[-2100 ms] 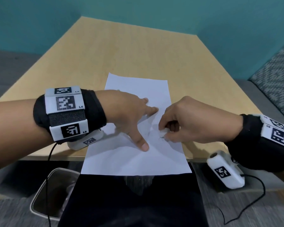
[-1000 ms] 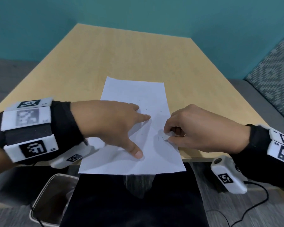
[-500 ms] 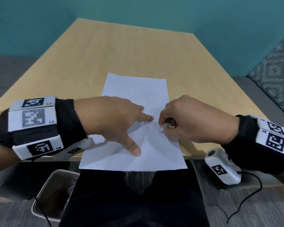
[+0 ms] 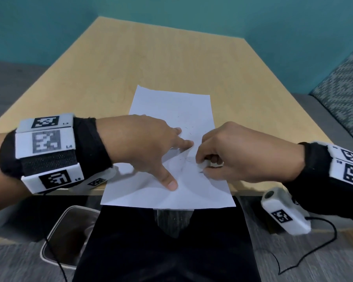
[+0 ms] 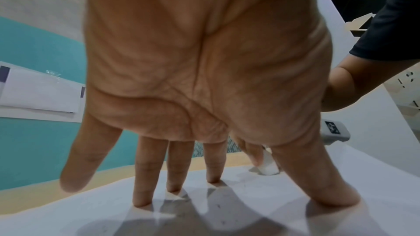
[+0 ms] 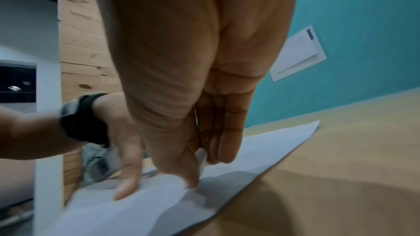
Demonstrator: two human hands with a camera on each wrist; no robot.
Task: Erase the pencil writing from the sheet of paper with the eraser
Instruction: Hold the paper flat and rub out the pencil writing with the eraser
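A: You're pinning the sheet of paper (image 4: 172, 110) with your left hand (image 4: 143, 145), fingers straight and spread, thumb and fingertips (image 5: 139, 202) pressing down on it.

B: And your right hand (image 4: 238, 157) is doing the work. Thumb and curled fingers are pinching the eraser (image 4: 205, 164), a small white nub, its tip touching the sheet.

A: The left wrist view is giving it clean: the eraser (image 5: 269, 168) is sitting on the paper just beyond your left thumb, between thumb and index finger.

B: So where's the writing lying from it?

A: Faint pencil marks (image 4: 184, 158) are showing just to the left of the eraser, in the gap between your two hands, running roughly away from you. A few more specks are showing farther up the sheet, above your left index finger. Too faint to read.

B: Your right hand is the nearer one, practically touching those marks. I'm judging the next strokes as going left and away from you, toward your left index fingertip.

A: Mind the sheet, though. It's buckling into soft ridges between your hands, and its near edge is hanging off the table (image 4: 151, 58) over your lap. Rubbing toward the pinning hand could be crumpling it more.

B: Task's looking well along, but those traces are not yet gone.
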